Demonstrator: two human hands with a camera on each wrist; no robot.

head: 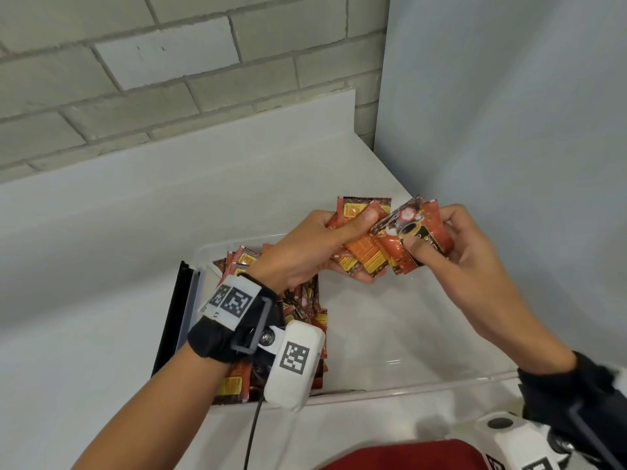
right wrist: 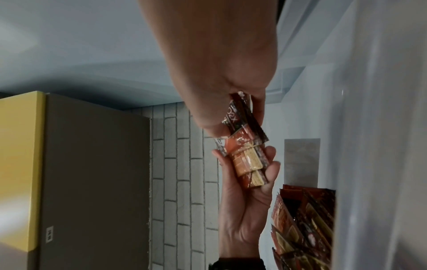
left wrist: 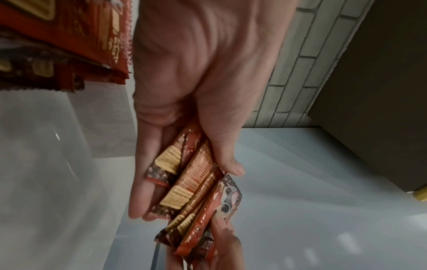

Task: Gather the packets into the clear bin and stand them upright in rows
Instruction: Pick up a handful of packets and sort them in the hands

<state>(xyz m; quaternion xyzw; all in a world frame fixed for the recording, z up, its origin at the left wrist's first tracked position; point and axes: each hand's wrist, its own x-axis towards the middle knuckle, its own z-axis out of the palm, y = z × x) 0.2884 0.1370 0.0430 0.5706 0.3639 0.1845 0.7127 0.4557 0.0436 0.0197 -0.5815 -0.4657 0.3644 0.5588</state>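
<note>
Both hands are raised above the clear bin with red and orange packets between them. My left hand grips a fanned bunch of packets, thumb pressed on top; the same bunch lies across its fingers in the left wrist view. My right hand pinches a packet with a coffee-cup picture against the right end of that bunch. In the right wrist view the held packets sit between both hands. A row of packets stands along the bin's left side, partly hidden by my left wrist.
The bin sits on a white counter against a grey brick wall. A black strip runs along the bin's left wall. A pale panel rises on the right. The bin's right half holds no packets.
</note>
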